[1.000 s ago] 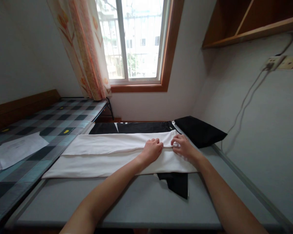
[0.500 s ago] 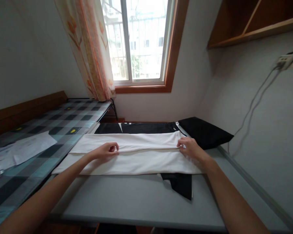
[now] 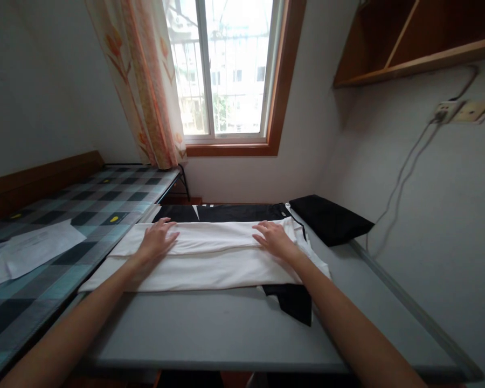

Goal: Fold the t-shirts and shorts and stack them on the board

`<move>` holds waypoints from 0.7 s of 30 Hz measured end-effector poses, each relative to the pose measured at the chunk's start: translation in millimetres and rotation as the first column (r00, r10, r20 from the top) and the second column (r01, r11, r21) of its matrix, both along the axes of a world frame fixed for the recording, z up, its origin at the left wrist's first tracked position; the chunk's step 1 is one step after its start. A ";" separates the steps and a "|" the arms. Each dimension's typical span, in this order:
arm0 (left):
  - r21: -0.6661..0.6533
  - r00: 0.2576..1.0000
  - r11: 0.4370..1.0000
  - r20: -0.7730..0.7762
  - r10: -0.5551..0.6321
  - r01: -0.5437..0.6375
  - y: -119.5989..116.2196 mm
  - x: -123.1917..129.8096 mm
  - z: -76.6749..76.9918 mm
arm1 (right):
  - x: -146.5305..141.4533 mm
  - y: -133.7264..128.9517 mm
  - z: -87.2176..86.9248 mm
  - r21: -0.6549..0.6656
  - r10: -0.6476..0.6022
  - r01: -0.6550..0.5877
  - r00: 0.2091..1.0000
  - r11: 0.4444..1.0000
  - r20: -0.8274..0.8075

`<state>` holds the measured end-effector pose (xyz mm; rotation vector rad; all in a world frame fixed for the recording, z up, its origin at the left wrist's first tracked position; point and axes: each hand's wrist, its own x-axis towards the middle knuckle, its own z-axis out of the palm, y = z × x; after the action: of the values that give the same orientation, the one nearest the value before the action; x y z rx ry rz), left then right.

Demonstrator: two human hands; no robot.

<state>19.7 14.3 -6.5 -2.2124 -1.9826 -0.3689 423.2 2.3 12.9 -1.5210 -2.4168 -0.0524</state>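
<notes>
A black-and-white garment lies folded lengthwise on the grey table, its white side (image 3: 210, 269) up and a black strip (image 3: 234, 212) showing along the far edge. My left hand (image 3: 157, 240) rests on the left part of the white cloth, fingers spread. Over the right part lies my right hand (image 3: 274, 237), its fingers stretched out on the cloth. Neither hand grips the fabric. A black corner (image 3: 295, 303) of cloth pokes out at the near side, below my right hand.
A folded black cloth (image 3: 331, 218) lies at the table's far right. To the left is a bed with a checked cover (image 3: 133, 186) and papers (image 3: 36, 248). The grey table (image 3: 210, 334) meets the right wall, where a cable hangs. A curtained window (image 3: 234, 81) stands ahead.
Both hands have let go of their pinched fingers and spread flat on the white cloth. My left hand moved left and farther away; my right hand moved left. The view turned slightly right.
</notes>
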 end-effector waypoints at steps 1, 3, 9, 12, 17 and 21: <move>-0.025 1.000 1.000 0.001 -0.013 0.013 2.6 11.7 -5.3 | -8.9 4.5 -3.6 -0.022 0.002 -0.002 1.000 1.000 -0.025; -0.103 0.999 0.994 -0.020 -0.032 0.030 7.0 29.0 -15.5 | -19.6 12.5 -12.7 -0.074 -0.026 0.023 0.999 0.997 -0.036; -0.165 0.994 0.983 -0.079 0.071 -0.083 8.6 4.8 -25.6 | 7.3 23.5 -36.4 -0.223 -0.114 0.126 0.991 0.967 0.067; -0.154 0.982 0.974 -0.112 0.151 -0.167 5.6 -33.3 -23.8 | 34.3 24.5 -39.3 -0.207 -0.191 0.209 0.976 0.956 0.102; -0.161 0.983 0.975 -0.121 0.136 -0.155 2.2 -70.4 -23.8 | 63.3 22.1 -40.8 -0.154 -0.313 0.324 0.945 0.934 0.090; -0.118 0.956 0.950 -0.097 0.278 -0.289 1.3 -76.0 -21.1 | 67.3 19.0 -43.8 -0.113 -0.324 0.329 0.944 0.938 0.059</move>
<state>-56.3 15.6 -27.6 -1.9335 -2.2969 -0.1148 490.5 21.3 -30.9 -1.9815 -2.2041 -0.0031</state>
